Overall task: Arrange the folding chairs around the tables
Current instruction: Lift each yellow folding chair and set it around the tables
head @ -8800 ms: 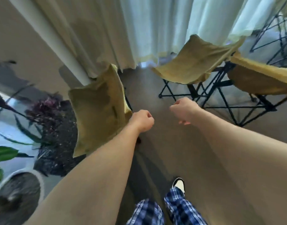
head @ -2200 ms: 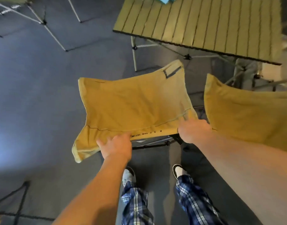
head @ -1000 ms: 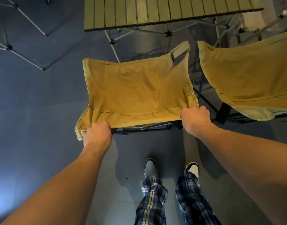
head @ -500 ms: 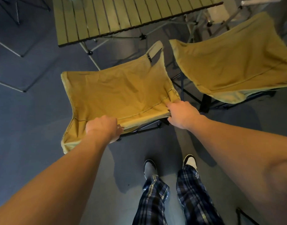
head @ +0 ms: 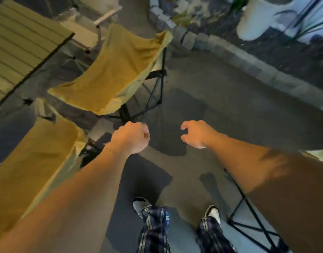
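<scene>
both hands hold nothing. the left hand (head: pixel 131 138) is curled into a fist with the fingers together. the right hand (head: pixel 195 133) has its fingers bent a little and apart, like a loose claw.

the landmark here is the slatted table (head: pixel 23 44). two folding chairs with yellow cloth seats stand by it. the far chair (head: pixel 118 70) is just beside the table's corner, and its cloth runs long from the table side down toward the hands. its black legs (head: pixel 155 92) come near the left fist, but do not touch it. the near chair (head: pixel 33 157) is also beside the table, lower in the view, and the left arm passes over its edge. both chairs look like they are in place.

the left hand is nearer to both chairs, which lie to the left of the fingers. on the side away from the table, low under the right arm, there is a thin black frame (head: pixel 252 216). it may be another folding chair, but too little of it shows to be sure. if it is the next chair to move, the right hand is the nearer one, and the person would have to turn away from the table to reach it.

far from the table there is a stone edge (head: pixel 248 63), a white pot (head: pixel 255 19) and plants. the floor between the feet and the black frame has nothing in the way.
</scene>
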`<control>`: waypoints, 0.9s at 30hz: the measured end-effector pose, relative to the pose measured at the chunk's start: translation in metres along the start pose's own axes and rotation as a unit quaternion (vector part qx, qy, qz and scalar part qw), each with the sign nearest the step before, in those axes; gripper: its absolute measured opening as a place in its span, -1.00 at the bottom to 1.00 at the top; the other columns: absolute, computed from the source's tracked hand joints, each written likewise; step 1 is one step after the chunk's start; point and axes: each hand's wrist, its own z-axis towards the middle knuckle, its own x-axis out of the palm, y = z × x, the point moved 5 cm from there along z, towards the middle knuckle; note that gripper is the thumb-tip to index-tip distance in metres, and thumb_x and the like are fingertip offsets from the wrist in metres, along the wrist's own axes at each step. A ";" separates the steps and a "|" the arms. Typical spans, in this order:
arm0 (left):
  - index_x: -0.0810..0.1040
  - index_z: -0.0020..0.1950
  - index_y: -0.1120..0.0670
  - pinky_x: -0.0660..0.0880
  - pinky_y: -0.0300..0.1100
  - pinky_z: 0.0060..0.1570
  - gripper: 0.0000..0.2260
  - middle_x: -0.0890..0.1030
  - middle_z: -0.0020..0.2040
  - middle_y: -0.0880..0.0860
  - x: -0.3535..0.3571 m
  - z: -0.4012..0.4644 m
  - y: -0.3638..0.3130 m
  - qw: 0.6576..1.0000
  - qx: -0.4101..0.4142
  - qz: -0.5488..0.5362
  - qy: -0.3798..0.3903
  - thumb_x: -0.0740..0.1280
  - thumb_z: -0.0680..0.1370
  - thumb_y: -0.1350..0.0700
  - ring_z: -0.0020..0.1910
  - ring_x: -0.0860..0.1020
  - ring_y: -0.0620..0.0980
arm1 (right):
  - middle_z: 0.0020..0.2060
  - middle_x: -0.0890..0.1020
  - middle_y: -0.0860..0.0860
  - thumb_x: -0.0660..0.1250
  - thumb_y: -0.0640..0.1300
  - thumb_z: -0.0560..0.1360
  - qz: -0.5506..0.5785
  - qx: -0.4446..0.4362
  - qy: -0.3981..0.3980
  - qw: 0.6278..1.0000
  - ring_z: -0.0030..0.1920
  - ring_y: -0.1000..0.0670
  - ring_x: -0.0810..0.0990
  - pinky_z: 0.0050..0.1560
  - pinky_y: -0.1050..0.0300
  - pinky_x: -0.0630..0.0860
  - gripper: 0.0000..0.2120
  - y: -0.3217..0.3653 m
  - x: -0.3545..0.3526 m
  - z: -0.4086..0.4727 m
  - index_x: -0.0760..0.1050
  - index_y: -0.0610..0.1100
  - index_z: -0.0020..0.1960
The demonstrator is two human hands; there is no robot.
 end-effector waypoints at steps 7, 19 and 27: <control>0.56 0.05 -0.12 0.53 -0.03 -0.03 -0.79 0.61 -0.01 0.01 0.074 0.016 -0.242 0.990 0.122 0.047 0.049 0.14 0.57 0.03 -0.07 0.56 0.11 | 0.23 0.53 -0.16 0.20 -0.05 0.55 0.037 0.191 -0.102 0.975 0.20 -0.24 0.52 0.14 -0.03 0.50 -0.65 -0.242 -0.026 -0.108 0.44 -0.06 0.31; 0.18 0.53 -0.15 0.36 0.12 0.31 -0.49 0.07 0.53 0.13 0.263 -0.021 -0.511 0.964 0.223 0.108 0.096 0.21 0.59 -0.10 0.41 0.28 0.24 | 0.18 0.57 -0.08 0.19 0.18 0.60 0.213 0.285 -0.032 0.934 0.09 -0.14 0.55 0.06 -0.01 0.52 -0.54 -0.483 0.091 -0.245 0.45 -0.13 0.31; 0.52 0.09 0.05 -0.19 0.38 0.41 -0.73 -0.38 0.54 0.16 0.295 -0.031 -0.504 0.897 0.242 0.368 0.045 0.19 0.51 -0.06 0.48 -0.42 0.26 | 0.05 0.61 -0.11 0.31 -0.04 0.53 0.207 0.212 0.063 0.953 -0.01 -0.12 0.61 -0.11 0.04 0.57 -0.81 -0.460 0.158 -0.225 0.55 -0.11 0.06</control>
